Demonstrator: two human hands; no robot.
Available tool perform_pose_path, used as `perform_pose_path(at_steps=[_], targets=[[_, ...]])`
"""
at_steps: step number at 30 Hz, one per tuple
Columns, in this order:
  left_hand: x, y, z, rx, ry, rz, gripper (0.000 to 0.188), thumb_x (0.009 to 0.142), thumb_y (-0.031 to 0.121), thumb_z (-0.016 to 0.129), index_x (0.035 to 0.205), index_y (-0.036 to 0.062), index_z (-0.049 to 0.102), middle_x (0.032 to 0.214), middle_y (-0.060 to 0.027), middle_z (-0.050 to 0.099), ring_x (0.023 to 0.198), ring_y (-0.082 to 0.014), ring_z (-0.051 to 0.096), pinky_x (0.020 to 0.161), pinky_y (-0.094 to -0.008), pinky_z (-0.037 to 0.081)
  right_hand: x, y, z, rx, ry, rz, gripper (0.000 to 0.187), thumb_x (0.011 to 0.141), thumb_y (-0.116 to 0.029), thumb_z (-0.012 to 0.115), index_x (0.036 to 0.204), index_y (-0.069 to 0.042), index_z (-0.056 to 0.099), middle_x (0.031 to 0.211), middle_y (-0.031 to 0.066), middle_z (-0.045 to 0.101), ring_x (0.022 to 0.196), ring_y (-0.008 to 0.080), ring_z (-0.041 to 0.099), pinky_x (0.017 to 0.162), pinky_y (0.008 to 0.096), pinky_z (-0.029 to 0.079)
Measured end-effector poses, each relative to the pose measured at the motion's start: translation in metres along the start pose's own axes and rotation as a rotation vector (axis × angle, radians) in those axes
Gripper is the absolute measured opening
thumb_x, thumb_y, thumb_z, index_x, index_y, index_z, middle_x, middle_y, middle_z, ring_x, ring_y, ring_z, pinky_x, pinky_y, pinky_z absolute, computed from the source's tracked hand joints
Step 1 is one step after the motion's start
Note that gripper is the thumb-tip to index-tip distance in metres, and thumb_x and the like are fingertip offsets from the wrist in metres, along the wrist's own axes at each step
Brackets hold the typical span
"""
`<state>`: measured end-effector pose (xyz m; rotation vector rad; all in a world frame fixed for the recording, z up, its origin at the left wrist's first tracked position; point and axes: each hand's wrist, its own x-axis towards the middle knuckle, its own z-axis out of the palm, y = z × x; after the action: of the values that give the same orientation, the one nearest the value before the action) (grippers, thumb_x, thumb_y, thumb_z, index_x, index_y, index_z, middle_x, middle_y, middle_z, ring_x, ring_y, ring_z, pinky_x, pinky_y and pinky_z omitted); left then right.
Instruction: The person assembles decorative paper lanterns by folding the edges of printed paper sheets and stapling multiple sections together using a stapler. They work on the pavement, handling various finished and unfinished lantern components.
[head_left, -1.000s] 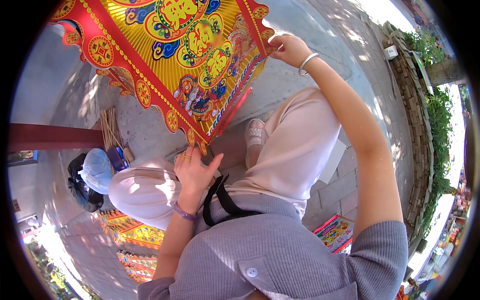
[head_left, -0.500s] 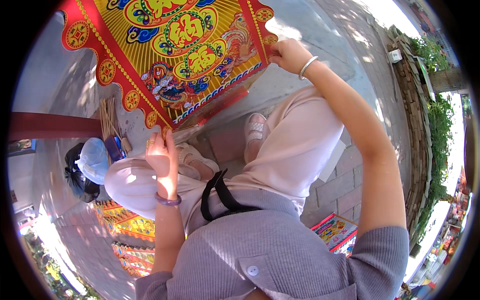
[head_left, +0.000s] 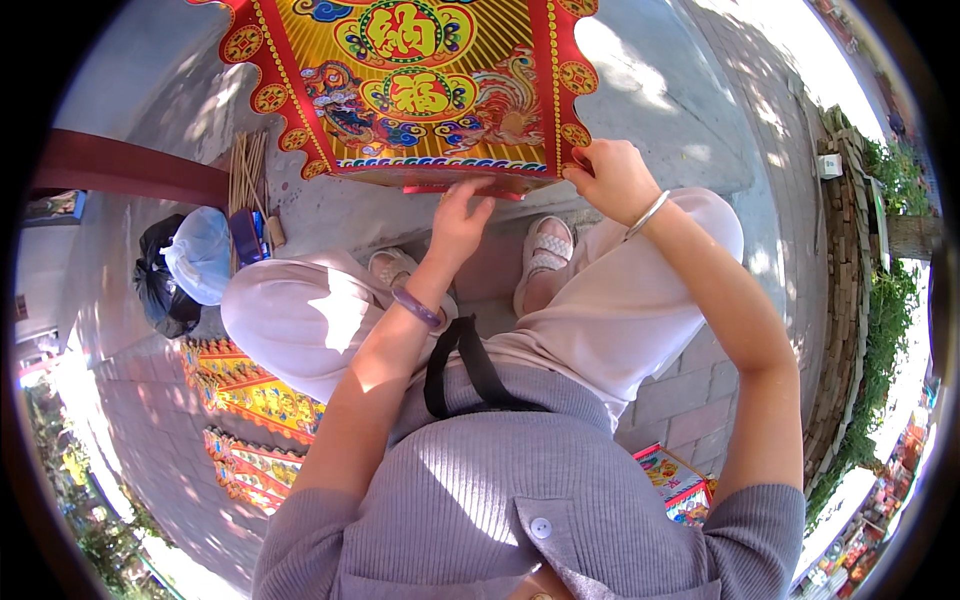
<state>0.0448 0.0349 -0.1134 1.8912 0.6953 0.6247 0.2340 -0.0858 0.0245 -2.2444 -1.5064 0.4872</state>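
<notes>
Pavement (head_left: pixel 690 405): two hands (head_left: pixel 458 225) (head_left: pixel 622 180) at one red-gold panel (head_left: pixel 420 90), two bags (head_left: pixel 200 255) (head_left: pixel 160 285).

The red-and-gold panel (head_left: pixel 430 90) blocks the upper middle of the frame, its scalloped sides closing off straight passage there. The right hand (head_left: pixel 615 180) pinches its lower right corner, filling that spot. To the right of the panel, the pale grey surface (head_left: pixel 680 120) offers a wide open lane at the upper right. At centre, the left hand (head_left: pixel 462 225) has a gap between the knees, with the sandalled feet low on either side. Left of the panel a narrower grey strip is open, bounded by the bundle of sticks (head_left: pixel 249 180), the dark red beam (head_left: pixel 140 170) and the blue bag (head_left: pixel 200 258).
</notes>
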Motion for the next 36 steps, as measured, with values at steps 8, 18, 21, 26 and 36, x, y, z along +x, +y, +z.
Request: perform_pose_path(at_steps=[8, 18, 21, 26, 36], targets=[[0.014, -0.016, 0.003, -0.017, 0.047, -0.125, 0.023, 0.085, 0.019, 0.059, 0.1, 0.0017, 0.061, 0.095, -0.0082, 0.059, 0.087, -0.0171, 0.054, 0.078, -0.0296, 0.043, -0.005, 0.006, 0.015, 0.07, 0.166, -0.14, 0.019, 0.074, -0.016, 0.063, 0.075, 0.002, 0.061, 0.071, 0.019, 0.058, 0.065, 0.0358, 0.057, 0.059, 0.0409, 0.045], [0.009, -0.02, -0.01, -0.355, 0.124, -0.376, 0.04, 0.091, 0.034, 0.052, 0.11, -0.0012, 0.054, 0.106, -0.0077, 0.059, 0.099, -0.0164, 0.054, 0.083, -0.03, 0.04, -0.016, -0.014, 0.038, 0.05, 0.153, -0.18, 0.017, 0.077, -0.018, 0.058, 0.076, -0.001, 0.057, 0.075, 0.0163, 0.061, 0.069, 0.0339, 0.061, 0.061, 0.0429, 0.05], [0.007, -0.023, -0.037, -0.517, 0.214, -0.5, 0.053, 0.09, 0.033, 0.055, 0.128, 0.0015, 0.037, 0.123, -0.0127, 0.049, 0.109, -0.0251, 0.052, 0.087, -0.0381, 0.043, -0.013, -0.02, 0.035, -0.017, 0.15, -0.195, 0.013, 0.075, -0.015, 0.057, 0.077, -0.002, 0.056, 0.076, 0.0147, 0.06, 0.068, 0.0333, 0.061, 0.061, 0.0424, 0.05], [0.015, -0.003, -0.095, -0.741, 0.647, -0.448, 0.071, 0.085, 0.014, 0.06, 0.139, 0.0061, 0.014, 0.136, -0.0144, 0.027, 0.107, -0.0274, 0.052, 0.085, -0.0397, 0.047, -0.01, 0.012, 0.0, -0.178, 0.233, -0.054, 0.011, 0.077, -0.013, 0.059, 0.074, -0.002, 0.058, 0.073, 0.0148, 0.057, 0.068, 0.0346, 0.058, 0.061, 0.0441, 0.047], [-0.001, 0.015, -0.032, -0.468, 0.322, -0.142, 0.037, 0.083, 0.003, 0.061, 0.117, -0.0037, 0.049, 0.117, -0.0135, 0.054, 0.105, -0.0197, 0.055, 0.086, -0.029, 0.046, 0.051, 0.099, -0.058, -0.294, 0.399, 0.21, 0.015, 0.076, -0.016, 0.06, 0.082, -0.003, 0.064, 0.077, 0.0175, 0.063, 0.077, 0.0354, 0.06, 0.069, 0.0433, 0.048]])
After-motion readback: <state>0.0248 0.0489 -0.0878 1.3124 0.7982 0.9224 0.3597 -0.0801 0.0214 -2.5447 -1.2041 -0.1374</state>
